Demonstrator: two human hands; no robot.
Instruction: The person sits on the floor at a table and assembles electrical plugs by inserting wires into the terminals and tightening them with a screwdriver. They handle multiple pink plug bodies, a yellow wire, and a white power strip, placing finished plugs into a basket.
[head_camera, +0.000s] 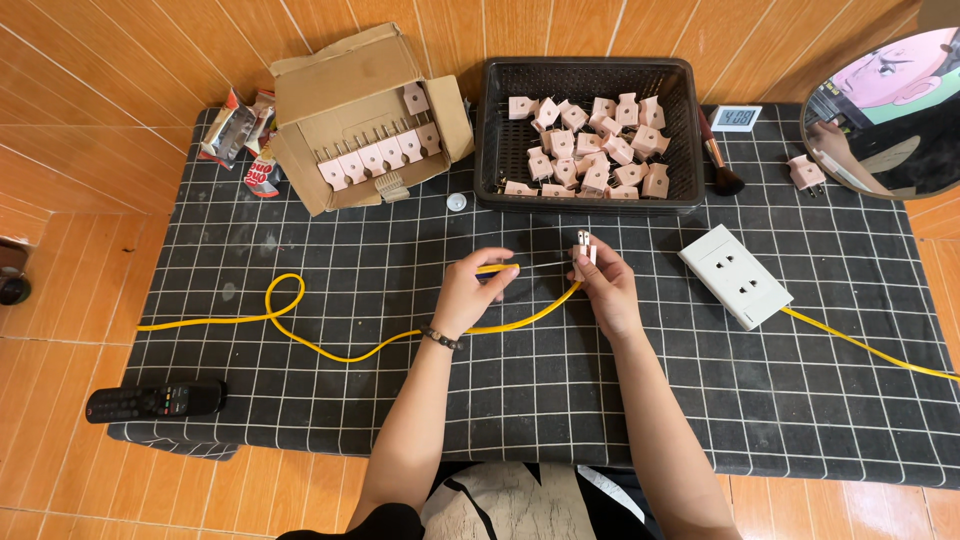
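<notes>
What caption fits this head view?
Left hand grips yellow cable, right hand holds pink plug above checked mat.

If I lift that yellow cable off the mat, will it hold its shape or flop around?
Likely floppy: the yellow cable lies in a loose loop and soft curves on the checked mat. Its slack would probably sag and trail between the left hand and right hand. Being thin, it seems light, though the white socket block may drag its far end.

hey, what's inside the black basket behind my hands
The black basket holds a loose pile of pale pink plugs. More may lie underneath the pile, and the basket's near wall hides the lowest ones.
</notes>
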